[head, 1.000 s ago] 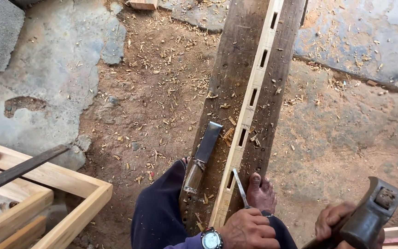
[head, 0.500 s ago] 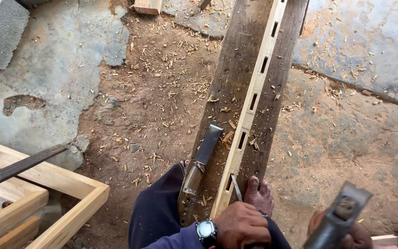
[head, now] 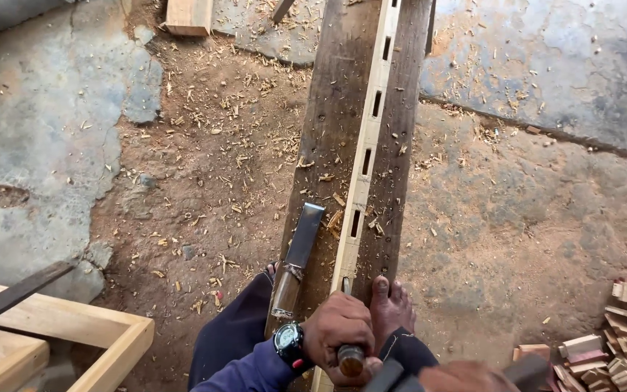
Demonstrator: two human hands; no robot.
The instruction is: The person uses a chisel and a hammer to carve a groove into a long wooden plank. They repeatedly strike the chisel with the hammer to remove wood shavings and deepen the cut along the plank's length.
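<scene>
My left hand (head: 337,330), with a wristwatch on its wrist, is closed around a chisel with a wooden handle (head: 350,358). The blade stands on a pale wooden strip (head: 369,138) cut with several rectangular slots. The strip lies along a dark plank (head: 332,123). At the bottom edge my right hand (head: 466,377) grips a blurred hammer (head: 527,369), whose head is low beside the chisel handle. My bare foot (head: 390,308) presses on the plank next to the strip. A second, wide-bladed chisel (head: 297,258) lies loose on the plank to the left.
Wood chips litter the dirt and cracked concrete floor. A pale wooden frame (head: 74,330) with a dark bar across it sits at the bottom left. Stacked wood offcuts (head: 618,341) lie at the bottom right, and a wood block (head: 189,16) lies at the top.
The hammer, raised at the right a second ago, has swung down and left to the chisel handle. My left hand stays on the chisel, and the view has shifted slightly.
</scene>
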